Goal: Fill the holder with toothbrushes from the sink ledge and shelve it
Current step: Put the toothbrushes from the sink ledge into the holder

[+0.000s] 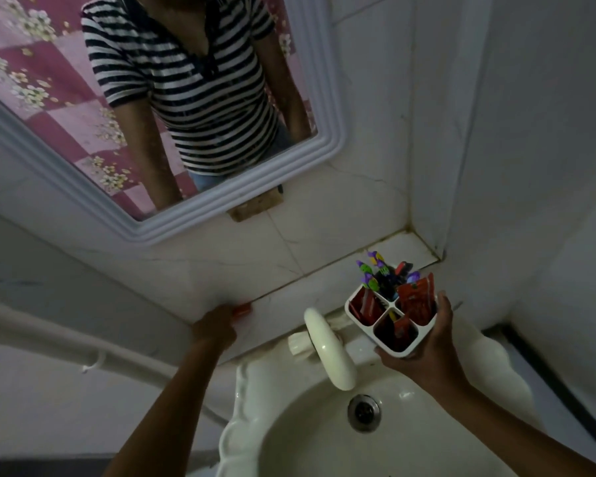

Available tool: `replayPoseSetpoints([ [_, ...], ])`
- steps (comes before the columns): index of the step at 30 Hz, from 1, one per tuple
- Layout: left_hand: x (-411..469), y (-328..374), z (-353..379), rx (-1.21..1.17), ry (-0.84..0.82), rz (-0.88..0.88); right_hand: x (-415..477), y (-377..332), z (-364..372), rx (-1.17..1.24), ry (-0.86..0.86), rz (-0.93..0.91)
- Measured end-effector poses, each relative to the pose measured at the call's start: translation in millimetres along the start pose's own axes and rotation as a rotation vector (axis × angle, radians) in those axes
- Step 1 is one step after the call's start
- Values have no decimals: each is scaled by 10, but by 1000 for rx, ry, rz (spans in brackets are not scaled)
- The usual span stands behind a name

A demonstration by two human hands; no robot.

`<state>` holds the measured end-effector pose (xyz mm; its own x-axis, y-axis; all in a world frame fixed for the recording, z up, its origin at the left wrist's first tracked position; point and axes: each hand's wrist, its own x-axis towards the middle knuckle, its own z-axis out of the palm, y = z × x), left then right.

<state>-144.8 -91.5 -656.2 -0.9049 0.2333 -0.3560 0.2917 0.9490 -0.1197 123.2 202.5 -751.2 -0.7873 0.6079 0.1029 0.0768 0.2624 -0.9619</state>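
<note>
My right hand (427, 352) grips a white four-compartment holder (360, 323) from below and the right, held in the air above the back of the sink. Several toothbrushes (375, 273) with purple, green and dark heads stick out of its far compartment. Red tubes or packets (417, 297) fill the other compartments. My left hand (217, 327) rests on the tiled ledge (283, 304) behind the sink, fingers curled onto a small orange-red object (243, 309) that it partly hides.
A cream tap (327, 346) arches over the white sink (289, 425), whose drain (363, 412) sits in the basin. A white-framed mirror (221, 208) hangs on the tiled wall above. A pipe (66, 342) runs along the left wall. The corner wall stands close on the right.
</note>
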Motion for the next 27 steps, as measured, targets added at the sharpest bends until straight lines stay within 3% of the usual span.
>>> replayPoseSetpoints([
  [4, 97, -9, 164, 80, 159, 44, 4, -29, 7, 14, 3, -6],
  [9, 35, 218, -5, 150, 103, 185, 7, -52, 16, -29, 27, -35],
  [13, -353, 723, -535, -382, 266, 260, 3, 4, 34, -32, 34, -51],
  [16, -828, 1128, -953, -773, 428, 446, 0, -9, 35, -20, 61, -62],
  [19, -1243, 1462, -1248, -908, 345, 583, -16, -70, 23, -15, 63, -47],
  [23, -1466, 1805, -1282, -715, 112, 707, -27, -105, 12, -43, 26, -29],
  [27, -1440, 2083, -1085, -302, 96, 771, -24, -151, 26, -70, 48, -41],
])
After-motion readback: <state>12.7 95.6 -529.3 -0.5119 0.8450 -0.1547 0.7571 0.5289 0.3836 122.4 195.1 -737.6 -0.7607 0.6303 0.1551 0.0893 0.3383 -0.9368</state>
